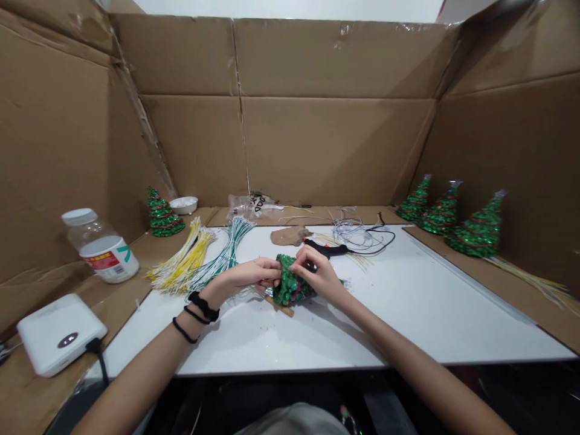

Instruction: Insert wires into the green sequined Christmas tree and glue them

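Pinching the green tinsel piece (290, 289) at the centre of the frame, the left hand's (263, 273) fingers close on its left edge, while the right hand's (312, 267) bent fingers touch its top, just below the black glue gun (333, 249).

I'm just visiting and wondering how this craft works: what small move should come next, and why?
I'd judge that the right hand could gently press the green tinsel piece, because its fingertips are pinched together at the piece's upper edge while the left hand grips the side. The glue gun lies just beyond the right hand, unheld.
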Action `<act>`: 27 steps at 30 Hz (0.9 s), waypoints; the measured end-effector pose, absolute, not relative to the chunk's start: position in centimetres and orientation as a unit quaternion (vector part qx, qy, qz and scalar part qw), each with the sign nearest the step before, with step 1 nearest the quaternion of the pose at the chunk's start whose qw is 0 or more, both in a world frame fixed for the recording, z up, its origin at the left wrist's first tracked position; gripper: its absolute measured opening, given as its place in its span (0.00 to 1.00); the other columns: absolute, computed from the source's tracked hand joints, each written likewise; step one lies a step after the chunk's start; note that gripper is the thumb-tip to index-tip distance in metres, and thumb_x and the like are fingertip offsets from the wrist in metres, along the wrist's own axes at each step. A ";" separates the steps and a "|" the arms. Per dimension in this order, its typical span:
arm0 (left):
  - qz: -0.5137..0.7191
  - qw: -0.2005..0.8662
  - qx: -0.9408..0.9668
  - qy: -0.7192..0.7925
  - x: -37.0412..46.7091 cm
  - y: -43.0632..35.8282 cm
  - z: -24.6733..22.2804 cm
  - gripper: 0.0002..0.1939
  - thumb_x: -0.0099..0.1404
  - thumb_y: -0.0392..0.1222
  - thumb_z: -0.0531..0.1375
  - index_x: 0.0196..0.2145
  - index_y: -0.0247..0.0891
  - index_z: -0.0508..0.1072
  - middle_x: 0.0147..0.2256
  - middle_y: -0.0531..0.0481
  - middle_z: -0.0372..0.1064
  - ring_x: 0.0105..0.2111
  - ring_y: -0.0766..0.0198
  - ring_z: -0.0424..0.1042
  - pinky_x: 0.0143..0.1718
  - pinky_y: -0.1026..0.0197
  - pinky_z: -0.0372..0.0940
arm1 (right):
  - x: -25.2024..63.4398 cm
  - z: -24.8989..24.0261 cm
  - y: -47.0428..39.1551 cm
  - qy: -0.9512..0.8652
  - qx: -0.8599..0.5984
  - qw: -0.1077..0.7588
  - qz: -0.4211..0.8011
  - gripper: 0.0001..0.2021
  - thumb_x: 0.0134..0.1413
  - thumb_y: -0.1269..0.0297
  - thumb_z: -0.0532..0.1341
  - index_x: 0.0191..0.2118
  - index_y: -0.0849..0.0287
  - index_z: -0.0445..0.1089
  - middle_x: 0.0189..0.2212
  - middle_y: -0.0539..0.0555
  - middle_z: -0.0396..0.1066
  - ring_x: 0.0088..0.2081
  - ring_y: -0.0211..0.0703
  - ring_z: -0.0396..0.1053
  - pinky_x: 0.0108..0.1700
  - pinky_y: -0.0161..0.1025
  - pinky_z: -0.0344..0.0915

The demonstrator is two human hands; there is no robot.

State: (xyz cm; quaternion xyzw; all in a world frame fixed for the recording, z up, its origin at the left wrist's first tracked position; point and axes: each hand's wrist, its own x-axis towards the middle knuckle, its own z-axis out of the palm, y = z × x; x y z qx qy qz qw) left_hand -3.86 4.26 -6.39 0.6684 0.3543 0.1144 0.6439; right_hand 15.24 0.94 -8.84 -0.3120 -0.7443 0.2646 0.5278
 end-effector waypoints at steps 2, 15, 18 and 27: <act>0.122 0.642 0.666 0.360 -3.8 4.3 -6.5 0.20 0.51 0.54 0.63 0.26 0.35 0.62 0.22 0.57 0.57 0.18 0.75 0.46 0.18 0.66 0.40 | 15.3 -8.8 0.9 -0.739 -0.318 0.526 0.275 0.12 0.55 0.61 0.59 0.23 0.58 0.60 0.25 0.49 0.60 0.30 0.38 0.60 0.34 0.36 0.57; 0.128 0.605 0.708 0.341 -3.9 4.7 -6.6 0.19 0.55 0.56 0.60 0.27 0.35 0.65 0.21 0.58 0.56 0.18 0.74 0.47 0.18 0.66 0.41 | 15.5 -8.9 1.3 -0.762 -0.364 0.448 0.294 0.15 0.59 0.56 0.52 0.47 0.54 0.66 0.48 0.54 0.68 0.50 0.45 0.63 0.53 0.44 0.58; 0.127 0.593 0.718 0.341 -4.0 4.9 -6.8 0.20 0.55 0.56 0.59 0.27 0.34 0.66 0.21 0.57 0.56 0.19 0.74 0.49 0.19 0.67 0.43 | 15.5 -8.5 1.1 -0.759 -0.366 0.435 0.318 0.15 0.59 0.55 0.53 0.47 0.55 0.68 0.47 0.54 0.69 0.50 0.46 0.65 0.53 0.45 0.59; 0.129 0.567 0.746 0.324 -3.8 4.9 -6.8 0.19 0.57 0.55 0.58 0.27 0.34 0.65 0.21 0.57 0.57 0.20 0.73 0.50 0.20 0.67 0.45 | 15.6 -8.7 1.4 -0.767 -0.359 0.439 0.302 0.16 0.57 0.55 0.55 0.47 0.55 0.68 0.46 0.55 0.69 0.48 0.45 0.66 0.51 0.43 0.61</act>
